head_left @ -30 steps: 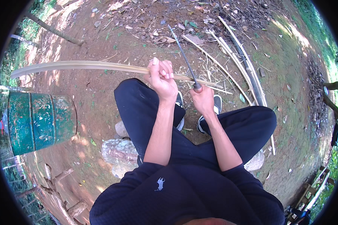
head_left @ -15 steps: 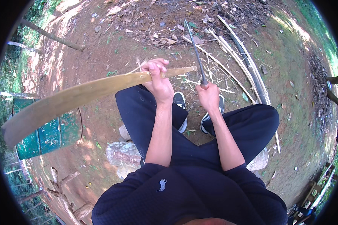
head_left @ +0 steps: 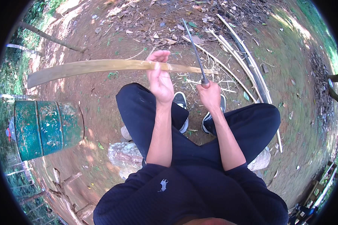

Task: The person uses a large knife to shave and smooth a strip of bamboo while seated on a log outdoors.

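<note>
My left hand (head_left: pixel 161 83) holds a long, flat, pale strip that looks like bamboo (head_left: pixel 97 66). The thumb lies over its near face, and the fingers reach up behind it. Broad at its left end, the strip narrows to the right. My right hand (head_left: pixel 210 96) is wrapped round the short handle of a long knife (head_left: pixel 193 43), whose thin dark blade points up and away. Just above the handle, the blade crosses the strip near its narrow end. Whether the two touch I cannot tell.
Several long split poles (head_left: pixel 238 60) lie on the ground at the far right, with shavings (head_left: pixel 218 82) near my shoes. To the left is a green, rust-marked metal drum (head_left: pixel 49 127). Beneath me is a pale log (head_left: pixel 124 153); branches (head_left: pixel 65 187) stand at the lower left.
The strip has shifted to the right through my left hand and swung more level. Its narrow end now passes behind the knife blade. My left fingers have straightened; the right hand barely moved.
</note>
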`<state>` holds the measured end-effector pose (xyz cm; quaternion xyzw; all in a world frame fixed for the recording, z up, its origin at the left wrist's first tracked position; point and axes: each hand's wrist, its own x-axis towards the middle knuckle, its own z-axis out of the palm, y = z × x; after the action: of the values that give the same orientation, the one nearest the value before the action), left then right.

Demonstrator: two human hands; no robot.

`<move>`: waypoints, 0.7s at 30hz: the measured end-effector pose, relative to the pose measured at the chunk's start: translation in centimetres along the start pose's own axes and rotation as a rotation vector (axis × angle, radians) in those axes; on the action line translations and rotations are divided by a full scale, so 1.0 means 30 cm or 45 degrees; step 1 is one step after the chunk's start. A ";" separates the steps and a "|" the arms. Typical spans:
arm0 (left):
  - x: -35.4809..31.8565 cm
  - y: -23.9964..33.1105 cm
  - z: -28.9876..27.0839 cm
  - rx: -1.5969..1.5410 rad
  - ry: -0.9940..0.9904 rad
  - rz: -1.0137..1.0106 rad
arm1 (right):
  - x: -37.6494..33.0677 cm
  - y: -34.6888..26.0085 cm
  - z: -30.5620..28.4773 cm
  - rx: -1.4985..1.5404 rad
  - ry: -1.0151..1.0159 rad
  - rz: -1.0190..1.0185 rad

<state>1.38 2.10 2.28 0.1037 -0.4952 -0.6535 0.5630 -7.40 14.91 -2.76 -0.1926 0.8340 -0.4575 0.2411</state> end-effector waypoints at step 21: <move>0.051 0.289 -0.113 -0.448 -0.389 0.295 | -0.007 -0.006 0.020 -0.036 -0.034 0.009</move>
<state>8.69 0.12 7.91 -0.1532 -0.4616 -0.6689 0.5622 -6.85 14.53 -2.84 -0.1989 0.8377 -0.4423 0.2510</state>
